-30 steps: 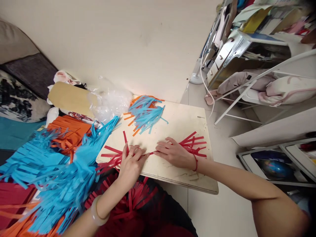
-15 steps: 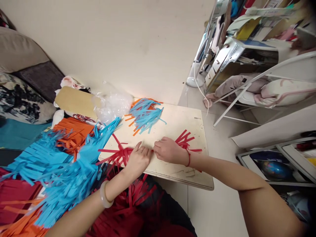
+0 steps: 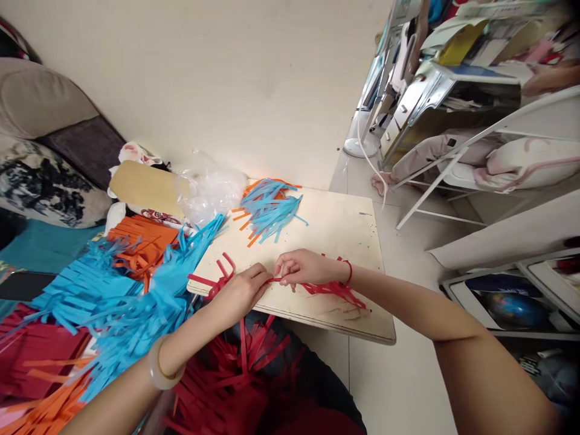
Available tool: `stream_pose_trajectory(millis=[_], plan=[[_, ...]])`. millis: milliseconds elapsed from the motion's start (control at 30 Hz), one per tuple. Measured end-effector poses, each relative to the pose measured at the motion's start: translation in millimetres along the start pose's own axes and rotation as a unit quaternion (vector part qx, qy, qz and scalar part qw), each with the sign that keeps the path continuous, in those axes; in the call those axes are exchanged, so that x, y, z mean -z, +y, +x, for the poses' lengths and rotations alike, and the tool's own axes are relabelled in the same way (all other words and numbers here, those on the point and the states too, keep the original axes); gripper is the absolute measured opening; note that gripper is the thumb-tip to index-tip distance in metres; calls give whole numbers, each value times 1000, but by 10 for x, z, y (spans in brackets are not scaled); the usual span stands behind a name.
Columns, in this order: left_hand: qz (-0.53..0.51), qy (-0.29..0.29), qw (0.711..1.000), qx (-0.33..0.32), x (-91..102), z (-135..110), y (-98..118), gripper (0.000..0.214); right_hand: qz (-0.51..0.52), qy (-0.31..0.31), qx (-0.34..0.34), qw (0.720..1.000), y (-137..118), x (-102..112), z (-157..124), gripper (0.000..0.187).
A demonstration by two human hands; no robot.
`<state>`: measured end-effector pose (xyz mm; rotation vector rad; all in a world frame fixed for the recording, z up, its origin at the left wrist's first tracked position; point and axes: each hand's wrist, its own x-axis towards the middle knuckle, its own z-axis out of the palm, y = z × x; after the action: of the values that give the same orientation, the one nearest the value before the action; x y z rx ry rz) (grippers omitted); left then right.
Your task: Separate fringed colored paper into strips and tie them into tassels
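A red fringed paper tassel [image 3: 333, 292] lies stretched sideways over the small wooden table [image 3: 335, 220], its middle twisted into a thin cord between my hands. My left hand [image 3: 247, 287] pinches the cord on the left, and loose red strips fan out beyond it. On the right, my right hand [image 3: 301, 267] has thumb and fingers closed on the same twisted part, with more strips trailing under the wrist. More red fringed paper [image 3: 249, 368] rests on my lap. A blue and orange tassel [image 3: 274, 208] lies at the table's back left.
Blue fringed paper [image 3: 122, 308] and orange fringed paper [image 3: 142, 238] are heaped at the left, near a clear plastic bag [image 3: 211, 190] and cushions [image 3: 45, 181]. A wall [image 3: 226, 78] stands behind the table. To the right are a white folding chair [image 3: 435, 175] and shelves.
My hands have come closer to each other, and a twisted red cord now shows between them. The strips on the right have swung down toward the table's front edge.
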<state>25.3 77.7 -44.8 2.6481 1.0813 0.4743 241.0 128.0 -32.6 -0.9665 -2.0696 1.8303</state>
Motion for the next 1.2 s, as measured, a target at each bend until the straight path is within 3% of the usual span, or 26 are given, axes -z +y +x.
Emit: stream_pose_trajectory(millis=[167, 400, 500, 633, 833, 967, 1033, 1133, 1200], plan=[[80, 29, 996, -41, 41, -33, 7, 33, 91, 6, -31, 995, -18, 27, -66, 30], [202, 84, 960, -174, 173, -50, 49, 27, 112, 12, -44, 993, -115, 14, -259, 34], [209, 128, 943, -224, 231, -25, 69, 24, 129, -45, -66, 988, -190, -6, -281, 37], [161, 148, 947, -234, 290, -14, 78, 33, 162, -143, -96, 972, -272, -54, -234, 39], [145, 184, 944, -232, 303, -56, 117, 41, 225, -78, -53, 970, -259, -164, -201, 34], [93, 207, 953, -201, 280, -39, 101, 37, 225, -98, -37, 969, -298, -170, -252, 32], [41, 238, 958, -152, 290, 15, 99, 31, 183, -83, -7, 980, -351, -151, -249, 34], [-100, 314, 944, -5, 336, 131, 138, 19, 56, 41, 89, 994, -443, -132, -171, 30], [-226, 353, 902, 103, 365, 206, 185, 13, 4, 119, 157, 980, -492, -142, -85, 24]])
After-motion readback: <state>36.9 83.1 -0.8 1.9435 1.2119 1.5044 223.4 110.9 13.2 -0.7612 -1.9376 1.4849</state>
